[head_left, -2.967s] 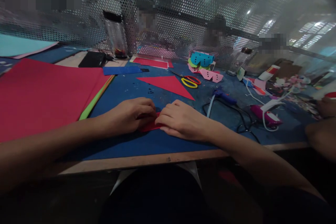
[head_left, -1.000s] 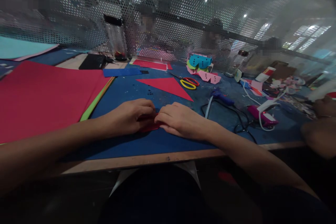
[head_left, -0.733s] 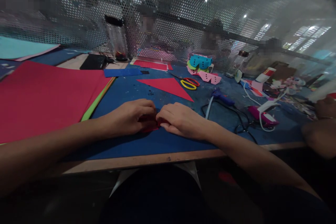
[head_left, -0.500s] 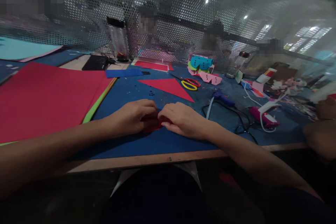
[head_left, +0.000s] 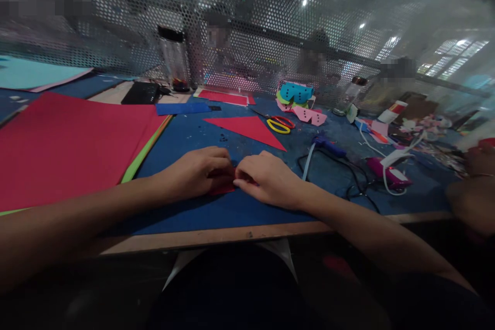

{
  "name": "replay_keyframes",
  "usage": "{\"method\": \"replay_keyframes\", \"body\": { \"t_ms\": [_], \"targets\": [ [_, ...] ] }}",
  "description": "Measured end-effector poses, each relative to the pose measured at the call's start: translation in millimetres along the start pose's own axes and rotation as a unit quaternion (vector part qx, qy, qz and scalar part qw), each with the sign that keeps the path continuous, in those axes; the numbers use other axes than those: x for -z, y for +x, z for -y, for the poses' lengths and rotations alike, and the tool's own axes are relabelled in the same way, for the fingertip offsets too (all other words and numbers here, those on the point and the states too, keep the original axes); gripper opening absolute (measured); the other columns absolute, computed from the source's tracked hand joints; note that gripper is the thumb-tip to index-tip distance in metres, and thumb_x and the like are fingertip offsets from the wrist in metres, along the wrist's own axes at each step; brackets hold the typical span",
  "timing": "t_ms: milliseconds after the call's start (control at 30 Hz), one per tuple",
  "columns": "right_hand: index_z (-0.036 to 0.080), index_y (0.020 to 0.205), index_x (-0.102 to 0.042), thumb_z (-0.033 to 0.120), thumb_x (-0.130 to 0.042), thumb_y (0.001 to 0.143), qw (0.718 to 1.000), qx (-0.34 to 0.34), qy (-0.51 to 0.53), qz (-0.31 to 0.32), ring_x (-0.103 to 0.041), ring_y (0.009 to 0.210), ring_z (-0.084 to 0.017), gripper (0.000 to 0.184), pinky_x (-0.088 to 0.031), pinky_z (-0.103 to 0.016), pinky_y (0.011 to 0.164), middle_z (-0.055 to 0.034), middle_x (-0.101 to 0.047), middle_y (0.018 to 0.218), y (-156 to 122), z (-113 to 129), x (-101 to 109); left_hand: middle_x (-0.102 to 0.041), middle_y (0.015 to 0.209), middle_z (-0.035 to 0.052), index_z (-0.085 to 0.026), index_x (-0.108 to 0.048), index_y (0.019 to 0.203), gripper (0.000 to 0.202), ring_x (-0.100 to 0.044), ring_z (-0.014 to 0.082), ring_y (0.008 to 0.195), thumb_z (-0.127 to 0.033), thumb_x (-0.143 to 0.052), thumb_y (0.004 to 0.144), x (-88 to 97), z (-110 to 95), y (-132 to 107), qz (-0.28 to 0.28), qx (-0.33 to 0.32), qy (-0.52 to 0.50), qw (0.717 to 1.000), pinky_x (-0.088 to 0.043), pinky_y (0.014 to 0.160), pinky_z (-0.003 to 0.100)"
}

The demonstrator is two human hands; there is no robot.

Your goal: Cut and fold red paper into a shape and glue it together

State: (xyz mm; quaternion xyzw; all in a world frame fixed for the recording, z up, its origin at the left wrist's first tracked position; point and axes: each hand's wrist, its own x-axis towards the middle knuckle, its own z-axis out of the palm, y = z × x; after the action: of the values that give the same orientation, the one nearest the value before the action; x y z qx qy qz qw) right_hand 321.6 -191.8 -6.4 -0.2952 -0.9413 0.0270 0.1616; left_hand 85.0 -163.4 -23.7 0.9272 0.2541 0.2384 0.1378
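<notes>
**Both hands closed on a small red paper piece near the front edge of the bench**

We see the left hand (head_left: 197,172) and the right hand (head_left: 266,178) meeting knuckle to knuckle over a red paper piece (head_left: 223,188), which lies on the blue-topped bench (head_left: 216,216) close to its front edge, about midway along it. The left hand's fingers are curled down over the piece and cover most of it. The right hand's fingertips are drawn narrow and nip its right end. Only a dark red sliver shows between and below the two hands, so we cannot tell its shape.

Behind the hands, toward the middle of the bench, lies a red triangle (head_left: 247,128), with yellow and red scissors (head_left: 281,124) just beside its right corner. A large red sheet (head_left: 65,139) fills the left side, with a green sheet (head_left: 141,157) showing along its edge. A blue strip (head_left: 181,108) lies further back.

To the right we make out a blue glue gun (head_left: 327,142) and its dark cord, then a pink tool (head_left: 386,175). A stack of paper masks (head_left: 297,95) sits near the back edge, against the perforated screen (head_left: 270,36). At the right edge another person's hand (head_left: 477,160) rests near the bench.
</notes>
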Motion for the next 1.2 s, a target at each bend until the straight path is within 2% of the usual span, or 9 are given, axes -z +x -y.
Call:
{"method": "replay_keyframes", "body": {
  "t_ms": [267,433,733,1200],
  "targets": [
    [0.018,0.090,-0.065,0.025,-0.061,0.098,0.992,-0.104,0.068,-0.011,-0.057,0.069,-0.012,0.011,-0.033,-0.030,0.077,0.0024,-0.069,0.079,1.7,3.4,0.2,-0.069,0.097,0.0059,-0.019,-0.073,0.094,0.014,-0.067,0.0185,0.089,-0.027,-0.062,0.096,-0.7,2.5,-0.7,-0.018,0.012,-0.026,0.999,-0.051,0.078,0.027],
    [0.019,0.088,-0.066,0.025,-0.061,0.096,0.986,-0.142,0.088,-0.006,-0.058,0.069,-0.012,0.011,-0.033,-0.028,0.071,0.0017,-0.069,0.078,1.7,4.4,-0.6,-0.070,0.098,0.0053,-0.020,-0.074,0.097,0.016,-0.067,0.0180,0.090,-0.021,-0.058,0.096,1.5,0.6,1.3,-0.015,0.026,-0.038,0.999,-0.051,0.079,0.027],
    [0.019,0.089,-0.069,0.025,-0.060,0.095,0.981,-0.161,0.106,0.006,-0.056,0.066,-0.012,0.012,-0.031,-0.027,0.064,0.0008,-0.069,0.076,3.8,5.5,1.7,-0.071,0.094,0.0027,-0.021,-0.075,0.094,0.014,-0.067,0.0163,0.087,-0.024,-0.061,0.093,3.0,-1.9,3.7,-0.011,0.062,-0.069,0.996,-0.050,0.076,0.024],
    [0.018,0.088,-0.069,0.023,-0.060,0.093,0.980,-0.155,0.121,0.023,-0.058,0.070,-0.012,0.012,-0.034,-0.026,0.065,-0.0010,-0.071,0.084,2.9,4.5,3.7,-0.070,0.093,0.0029,-0.020,-0.076,0.091,0.015,-0.066,0.0164,0.084,-0.027,-0.063,0.093,-1.6,1.3,6.7,-0.010,0.095,-0.109,0.989,-0.048,0.077,0.027]
  ]
}}
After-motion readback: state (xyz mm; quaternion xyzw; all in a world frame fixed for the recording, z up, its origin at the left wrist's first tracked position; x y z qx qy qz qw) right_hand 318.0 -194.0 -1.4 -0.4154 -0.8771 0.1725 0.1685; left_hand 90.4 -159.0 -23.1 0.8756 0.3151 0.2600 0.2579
